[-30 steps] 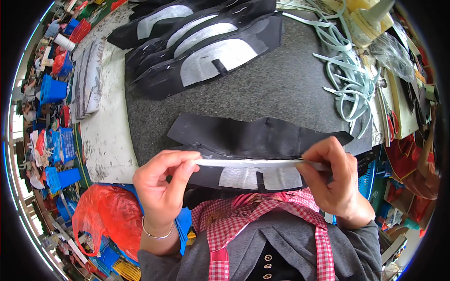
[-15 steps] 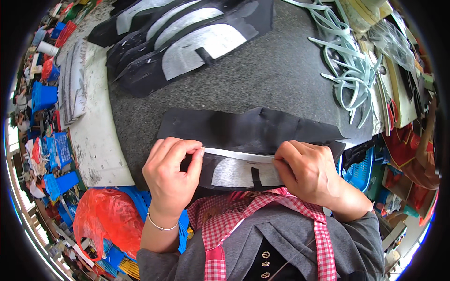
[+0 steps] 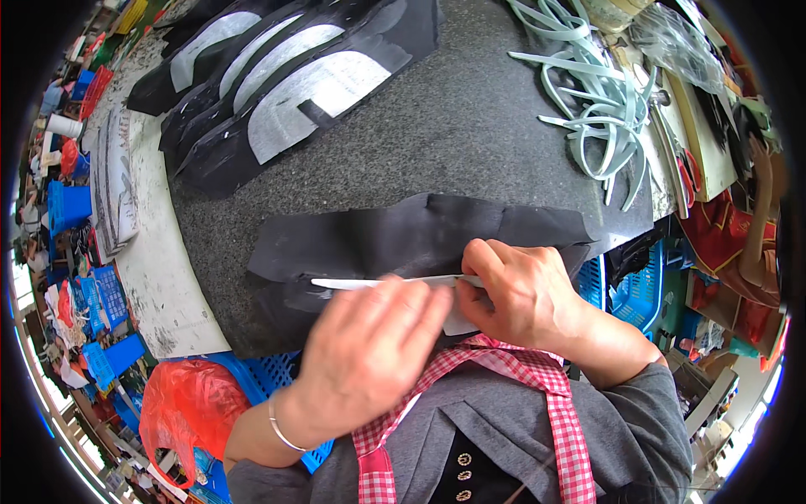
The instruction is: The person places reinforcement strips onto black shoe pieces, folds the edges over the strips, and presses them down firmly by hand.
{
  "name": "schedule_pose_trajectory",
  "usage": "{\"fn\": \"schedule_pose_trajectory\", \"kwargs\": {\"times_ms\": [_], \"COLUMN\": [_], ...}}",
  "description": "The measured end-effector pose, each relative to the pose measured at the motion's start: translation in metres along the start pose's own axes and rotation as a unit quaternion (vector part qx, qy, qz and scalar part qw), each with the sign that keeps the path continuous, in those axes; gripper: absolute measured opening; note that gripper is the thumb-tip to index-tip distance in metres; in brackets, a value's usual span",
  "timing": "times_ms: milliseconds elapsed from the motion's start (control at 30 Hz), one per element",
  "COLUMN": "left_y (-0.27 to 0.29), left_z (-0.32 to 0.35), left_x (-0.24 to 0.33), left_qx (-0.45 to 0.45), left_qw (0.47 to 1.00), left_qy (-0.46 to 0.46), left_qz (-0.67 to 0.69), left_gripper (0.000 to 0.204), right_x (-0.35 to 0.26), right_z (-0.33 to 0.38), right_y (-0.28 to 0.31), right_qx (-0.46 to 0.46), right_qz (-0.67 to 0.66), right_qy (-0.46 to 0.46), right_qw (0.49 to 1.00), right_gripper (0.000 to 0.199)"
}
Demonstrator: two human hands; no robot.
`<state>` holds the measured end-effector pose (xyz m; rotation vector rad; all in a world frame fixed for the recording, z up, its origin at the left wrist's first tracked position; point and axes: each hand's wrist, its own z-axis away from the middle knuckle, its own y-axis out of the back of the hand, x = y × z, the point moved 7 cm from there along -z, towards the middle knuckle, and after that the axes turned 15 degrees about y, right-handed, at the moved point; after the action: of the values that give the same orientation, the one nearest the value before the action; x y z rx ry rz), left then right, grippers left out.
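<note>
A black sheet piece (image 3: 403, 235) lies at the table's near edge, its near side carrying a pale patch mostly covered by my hands. Along that piece runs a narrow white strip (image 3: 336, 283). My right hand (image 3: 529, 294) is closed in a pinch around the strip's right part. Over the strip's middle passes my left hand (image 3: 374, 344), smeared by motion, its fingers stretched out and gripping nothing that I can see; the strip's left end pokes out beyond it. Whether its fingertips touch the strip I cannot tell.
Several black pieces with whitish half-round patches (image 3: 319, 80) lie overlapped at the far left. Loose pale-green strips (image 3: 600, 118) are tangled at the far right, beside red-handled scissors (image 3: 690, 172). Blue baskets (image 3: 642, 290) and a red plastic bag (image 3: 193, 407) flank the table's near edge.
My left hand has let go of the strip's left end and swung right and nearer across the piece. The right hand keeps its pinch, shifted slightly left. The whole view has shifted a little.
</note>
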<state>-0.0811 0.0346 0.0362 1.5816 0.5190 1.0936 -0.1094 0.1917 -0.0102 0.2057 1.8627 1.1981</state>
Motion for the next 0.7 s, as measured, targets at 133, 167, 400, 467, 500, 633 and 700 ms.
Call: {"fn": "schedule_pose_trajectory", "kwargs": {"times_ms": [133, 167, 400, 467, 500, 633, 700], "left_y": [-0.03, -0.031, -0.037, -0.039, -0.04, -0.038, -0.039], "left_z": [-0.001, 0.0, -0.004, -0.005, -0.005, -0.01, -0.009], "left_x": [0.015, 0.013, 0.02, 0.02, 0.022, 0.026, 0.028], "left_qx": [0.002, -0.005, -0.036, -0.041, -0.042, -0.039, -0.043], "left_qw": [0.996, 0.996, 0.998, 0.998, 0.999, 0.999, 0.999], "left_qy": [-0.007, -0.005, 0.009, 0.019, 0.015, -0.003, 0.003], "left_qz": [0.094, 0.094, 0.049, 0.035, 0.014, -0.016, -0.016], "left_gripper": [0.051, 0.051, 0.054, 0.056, 0.056, 0.052, 0.055], "right_x": [0.002, 0.002, 0.015, 0.017, 0.019, 0.027, 0.039], "right_z": [0.007, 0.012, 0.042, 0.045, 0.045, 0.04, 0.037], "right_y": [0.014, 0.019, 0.048, 0.05, 0.052, 0.054, 0.051], "right_qx": [0.002, 0.0, 0.079, 0.087, 0.089, 0.077, 0.047], "right_qz": [0.033, 0.016, -0.029, -0.033, -0.031, -0.015, -0.005], "right_qy": [-0.019, -0.014, -0.053, -0.061, -0.061, -0.066, -0.076], "right_qw": [0.999, 1.0, 0.995, 0.994, 0.994, 0.995, 0.996], "right_gripper": [0.031, 0.025, 0.013, 0.012, 0.012, 0.014, 0.018]}}
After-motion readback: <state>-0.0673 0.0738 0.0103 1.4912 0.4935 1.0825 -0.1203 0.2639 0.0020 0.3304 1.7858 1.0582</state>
